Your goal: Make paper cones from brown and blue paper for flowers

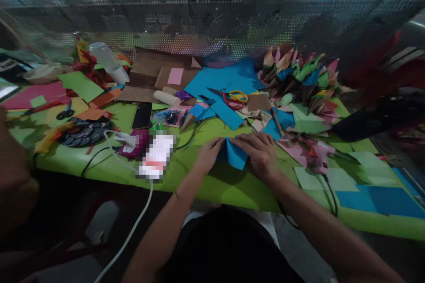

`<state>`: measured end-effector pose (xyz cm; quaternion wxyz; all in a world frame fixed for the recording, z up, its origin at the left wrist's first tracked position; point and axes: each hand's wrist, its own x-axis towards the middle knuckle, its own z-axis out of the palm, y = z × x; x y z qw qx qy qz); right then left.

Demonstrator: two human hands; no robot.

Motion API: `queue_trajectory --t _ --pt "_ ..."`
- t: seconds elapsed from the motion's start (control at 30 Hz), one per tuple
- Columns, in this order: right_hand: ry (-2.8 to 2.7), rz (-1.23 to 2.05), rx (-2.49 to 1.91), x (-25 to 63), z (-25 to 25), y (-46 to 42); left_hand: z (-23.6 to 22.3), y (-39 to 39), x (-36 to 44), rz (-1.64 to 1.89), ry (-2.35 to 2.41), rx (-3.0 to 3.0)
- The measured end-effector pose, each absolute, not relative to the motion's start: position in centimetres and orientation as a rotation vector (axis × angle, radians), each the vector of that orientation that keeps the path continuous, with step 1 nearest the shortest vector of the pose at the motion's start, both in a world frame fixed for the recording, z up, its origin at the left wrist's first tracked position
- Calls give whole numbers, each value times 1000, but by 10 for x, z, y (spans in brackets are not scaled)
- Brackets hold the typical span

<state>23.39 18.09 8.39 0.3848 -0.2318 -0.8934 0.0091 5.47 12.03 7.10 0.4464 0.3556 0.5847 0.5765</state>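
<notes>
Between my two hands is a piece of blue paper (237,155), creased and partly folded, held just above the green table cover. My left hand (211,152) pinches its left edge near the top. On the other side, my right hand (260,149) grips the upper right of the paper, its fingers pressed together along the fold. Beyond them lie a blue paper strip (227,115) and scissors with red and yellow handles (237,98). A pink glue gun (320,155) rests to the right of my right hand.
A lit phone (157,157) on a white cable lies left of my hands, beside a purple power block (134,143). Paper flowers (299,70) are heaped at the back right. Blue sheets (381,199) lie front right. Another person's arm (15,159) is at the far left.
</notes>
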Motion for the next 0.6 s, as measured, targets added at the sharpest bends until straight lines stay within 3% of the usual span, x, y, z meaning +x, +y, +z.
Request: queue_trajectory --t 0.6 --pt "-2308 131 -650 224 77 173 67 123 54 1471 1284 849"
